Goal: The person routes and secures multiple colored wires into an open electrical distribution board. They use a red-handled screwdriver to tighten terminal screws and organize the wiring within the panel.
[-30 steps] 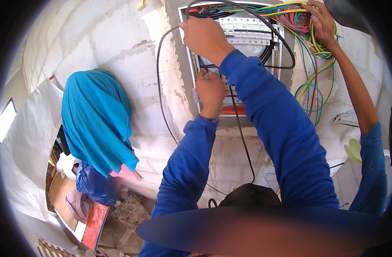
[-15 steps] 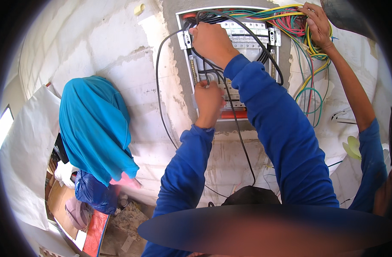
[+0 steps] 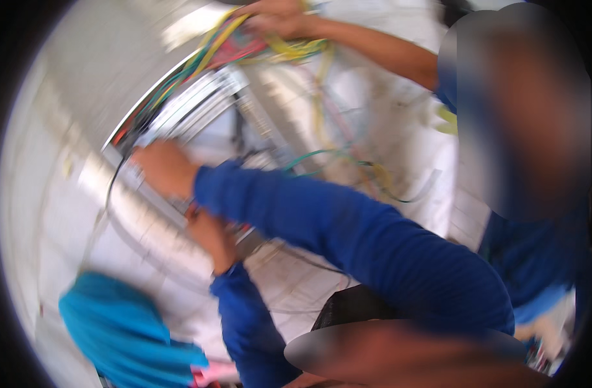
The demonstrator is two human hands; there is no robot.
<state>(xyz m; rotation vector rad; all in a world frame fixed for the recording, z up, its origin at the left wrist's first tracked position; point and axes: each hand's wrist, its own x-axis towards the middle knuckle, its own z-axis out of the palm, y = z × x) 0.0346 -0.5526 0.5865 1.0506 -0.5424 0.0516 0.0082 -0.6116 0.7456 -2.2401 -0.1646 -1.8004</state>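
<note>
Both hands (image 3: 163, 169) on wall panel (image 3: 205, 107)

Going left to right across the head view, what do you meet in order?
Turquoise cloth → the person's right hand at the wall panel's left edge → bundle of coloured wires → a co-worker's forearm.

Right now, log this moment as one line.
view: blurred, tilted | right hand: on wall-mounted grey electrical panel | left hand: at panel's lower edge | other person's hand: in bundle of coloured wires
</note>
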